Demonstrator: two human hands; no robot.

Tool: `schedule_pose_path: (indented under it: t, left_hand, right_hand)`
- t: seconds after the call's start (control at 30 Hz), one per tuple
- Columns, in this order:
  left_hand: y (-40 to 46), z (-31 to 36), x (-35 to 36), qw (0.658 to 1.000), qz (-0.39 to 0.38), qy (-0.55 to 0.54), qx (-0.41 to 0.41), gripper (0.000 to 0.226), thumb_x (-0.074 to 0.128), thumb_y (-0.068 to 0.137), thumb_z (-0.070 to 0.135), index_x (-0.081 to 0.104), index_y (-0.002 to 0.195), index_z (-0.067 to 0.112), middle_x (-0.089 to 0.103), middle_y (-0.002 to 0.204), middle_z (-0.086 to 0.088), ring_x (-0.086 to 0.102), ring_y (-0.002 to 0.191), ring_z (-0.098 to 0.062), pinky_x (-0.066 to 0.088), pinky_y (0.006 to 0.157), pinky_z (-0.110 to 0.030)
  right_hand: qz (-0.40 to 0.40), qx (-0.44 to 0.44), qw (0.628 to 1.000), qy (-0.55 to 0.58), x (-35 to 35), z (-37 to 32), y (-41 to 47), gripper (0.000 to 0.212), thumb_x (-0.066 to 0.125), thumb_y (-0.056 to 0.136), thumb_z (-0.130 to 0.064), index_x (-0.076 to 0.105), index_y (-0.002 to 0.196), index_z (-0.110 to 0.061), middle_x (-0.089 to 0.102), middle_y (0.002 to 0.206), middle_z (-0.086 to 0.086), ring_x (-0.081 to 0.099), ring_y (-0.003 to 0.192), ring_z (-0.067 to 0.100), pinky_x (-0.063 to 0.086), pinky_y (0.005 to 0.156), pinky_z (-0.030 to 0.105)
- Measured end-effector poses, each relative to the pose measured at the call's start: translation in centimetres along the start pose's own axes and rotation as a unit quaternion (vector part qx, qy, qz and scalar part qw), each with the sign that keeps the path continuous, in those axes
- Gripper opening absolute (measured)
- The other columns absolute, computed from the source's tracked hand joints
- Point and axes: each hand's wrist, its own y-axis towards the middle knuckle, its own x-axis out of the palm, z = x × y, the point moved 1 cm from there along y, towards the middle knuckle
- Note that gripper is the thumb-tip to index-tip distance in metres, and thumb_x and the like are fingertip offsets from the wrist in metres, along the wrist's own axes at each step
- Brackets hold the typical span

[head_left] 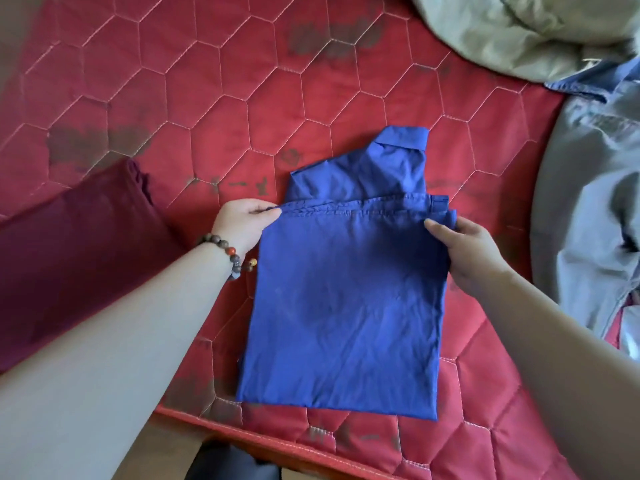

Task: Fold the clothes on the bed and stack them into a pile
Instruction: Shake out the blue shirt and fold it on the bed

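A blue collared shirt (pixel 346 299) lies on the red quilted mattress (pixel 207 98), its lower part folded up over the body, collar pointing away from me. My left hand (pixel 242 220), with a bead bracelet on the wrist, pinches the left end of the folded hem. My right hand (pixel 467 251) grips the right end of the same hem, thumb on top. A folded maroon garment (pixel 76 244) lies to the left, partly under my left forearm.
Unfolded clothes are heaped at the right: an olive-green garment (pixel 512 32) at the top right, and a grey-blue one (pixel 588 202) below it. The mattress's near edge (pixel 277 441) runs along the bottom, with something dark below it.
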Motion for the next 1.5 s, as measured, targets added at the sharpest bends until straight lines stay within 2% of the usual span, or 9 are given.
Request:
schedule_pose_path:
  t: [0.3, 0.67, 0.8, 0.9, 1.0, 1.1, 1.2, 1.37, 1.5]
  left_hand:
    - [2.0, 4.0, -2.2, 0.982, 0.015, -0.180, 0.062, 0.011, 0.063, 0.092, 0.010, 0.072, 0.095, 0.016, 0.072, 0.104, -0.012, 0.066, 0.099, -0.021, 0.052, 0.092, -0.033]
    - [6.2, 4.0, -1.6, 0.995, 0.050, -0.077, 0.044, 0.015, 0.071, 0.076, 0.035, 0.075, 0.080, 0.021, 0.067, 0.086, -0.012, 0.058, 0.078, -0.020, 0.047, 0.073, -0.037]
    - [7.2, 3.8, -1.2, 0.989, 0.089, 0.097, 0.066, 0.030, 0.066, 0.088, 0.031, 0.069, 0.087, 0.001, 0.059, 0.076, -0.011, 0.051, 0.071, -0.019, 0.044, 0.066, -0.037]
    - [5.9, 5.4, -0.4, 0.958, 0.186, 0.169, 0.136, 0.025, 0.064, 0.090, 0.019, 0.066, 0.109, 0.003, 0.069, 0.099, -0.013, 0.063, 0.091, -0.027, 0.048, 0.087, -0.036]
    - [3.4, 6.8, 2.3, 0.889, 0.216, 0.250, 0.318, 0.027, 0.056, 0.089, 0.011, 0.062, 0.114, 0.002, 0.064, 0.113, -0.017, 0.057, 0.107, -0.034, 0.040, 0.097, -0.036]
    - [1.2, 6.2, 7.9, 0.842, 0.053, 0.323, 0.429, 0.032, 0.052, 0.087, 0.002, 0.064, 0.117, -0.003, 0.057, 0.129, -0.022, 0.051, 0.123, -0.038, 0.036, 0.109, -0.043]
    - [0.6, 4.0, 11.8, 0.820, -0.054, 0.429, 0.375, 0.053, 0.041, 0.097, 0.010, 0.030, 0.148, 0.001, 0.026, 0.157, -0.017, 0.018, 0.148, -0.028, 0.008, 0.122, -0.038]
    - [2.0, 1.7, 12.0, 0.771, 0.020, 0.539, 0.339, 0.065, 0.029, 0.095, 0.044, 0.028, 0.152, 0.011, 0.025, 0.160, -0.003, 0.015, 0.149, -0.025, 0.013, 0.120, -0.051]
    - [2.2, 1.0, 12.3, 0.752, 0.026, 0.567, 0.336, 0.077, 0.032, 0.091, 0.058, 0.020, 0.154, 0.017, 0.014, 0.163, -0.005, 0.007, 0.149, -0.033, 0.009, 0.118, -0.059]
  right_hand:
    - [-0.019, -0.121, 0.992, 0.011, 0.7, -5.9, 2.3, 0.007, 0.069, 0.083, -0.017, 0.075, 0.082, -0.020, 0.074, 0.092, 0.005, 0.066, 0.090, 0.022, 0.054, 0.084, 0.036]
    - [0.052, -0.092, 0.989, -0.107, 2.4, -6.8, 7.1, 0.025, 0.072, 0.075, -0.028, 0.070, 0.089, -0.008, 0.070, 0.093, 0.021, 0.059, 0.079, 0.020, 0.053, 0.081, 0.053]
    - [0.082, -0.091, 0.974, -0.190, 3.3, -6.6, 8.6, 0.035, 0.075, 0.082, -0.027, 0.065, 0.090, 0.006, 0.058, 0.077, 0.008, 0.049, 0.073, 0.017, 0.045, 0.068, 0.039]
    - [0.159, -0.094, 0.949, -0.257, 3.6, -6.6, 8.0, 0.032, 0.071, 0.085, -0.038, 0.062, 0.094, -0.008, 0.063, 0.092, 0.002, 0.059, 0.083, 0.019, 0.044, 0.074, 0.033]
    - [0.245, -0.300, 0.851, -0.356, 4.8, -7.0, 5.6, 0.026, 0.062, 0.089, -0.027, 0.057, 0.106, -0.009, 0.055, 0.117, 0.010, 0.053, 0.107, 0.030, 0.044, 0.090, 0.039]
    - [0.113, -0.495, 0.726, -0.464, 8.6, -5.1, 4.1, 0.037, 0.057, 0.084, -0.002, 0.060, 0.121, 0.002, 0.054, 0.133, 0.023, 0.050, 0.125, 0.037, 0.036, 0.108, 0.051]
    - [-0.012, -0.440, 0.676, -0.591, 10.4, -2.6, 4.8, 0.051, 0.043, 0.095, -0.007, 0.037, 0.146, -0.002, 0.029, 0.156, 0.013, 0.024, 0.146, 0.028, 0.016, 0.119, 0.052]
    - [0.006, -0.382, 0.646, -0.661, 8.8, -1.7, 8.1, 0.058, 0.029, 0.098, -0.038, 0.022, 0.154, -0.024, 0.012, 0.162, -0.001, 0.007, 0.150, 0.015, 0.002, 0.120, 0.050]
    - [0.107, -0.277, 0.726, -0.621, 6.7, -2.4, 9.7, 0.060, 0.018, 0.097, -0.057, 0.005, 0.152, -0.042, -0.001, 0.163, -0.009, -0.005, 0.150, 0.015, -0.009, 0.118, 0.053]
